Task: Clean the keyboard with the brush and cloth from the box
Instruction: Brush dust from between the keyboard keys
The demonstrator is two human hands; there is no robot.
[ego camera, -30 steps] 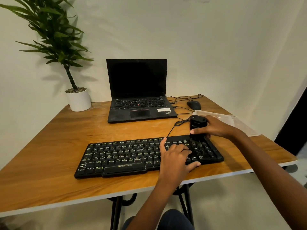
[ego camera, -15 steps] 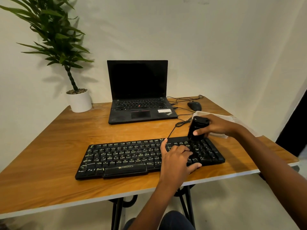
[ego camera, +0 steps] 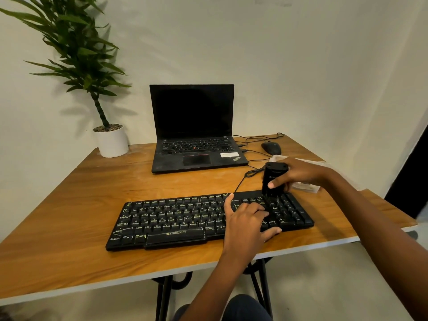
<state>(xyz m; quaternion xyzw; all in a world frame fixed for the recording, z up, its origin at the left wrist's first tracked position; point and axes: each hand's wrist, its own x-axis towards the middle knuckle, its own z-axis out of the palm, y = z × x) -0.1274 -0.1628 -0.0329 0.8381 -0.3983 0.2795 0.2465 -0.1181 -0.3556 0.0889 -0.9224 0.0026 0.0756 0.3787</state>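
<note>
A black keyboard (ego camera: 176, 218) lies across the front of the wooden table (ego camera: 69, 205). My right hand (ego camera: 298, 173) grips a black brush (ego camera: 273, 179) upright, its bristles down on the keys at the keyboard's upper right. My left hand (ego camera: 245, 222) rests on the right part of the keyboard, fingers curled over the keys and thumb along the front edge. A white box or packet (ego camera: 308, 185) lies behind my right hand, mostly hidden. No cloth shows.
An open black laptop (ego camera: 194, 135) stands at the back centre, with a black mouse (ego camera: 271, 148) and cables to its right. A potted plant in a white pot (ego camera: 112, 141) sits at the back left corner. The table's right edge is close to my right forearm.
My right hand has brought the brush down and slightly left onto the keyboard's upper right keys. My left hand has stayed where it was.
</note>
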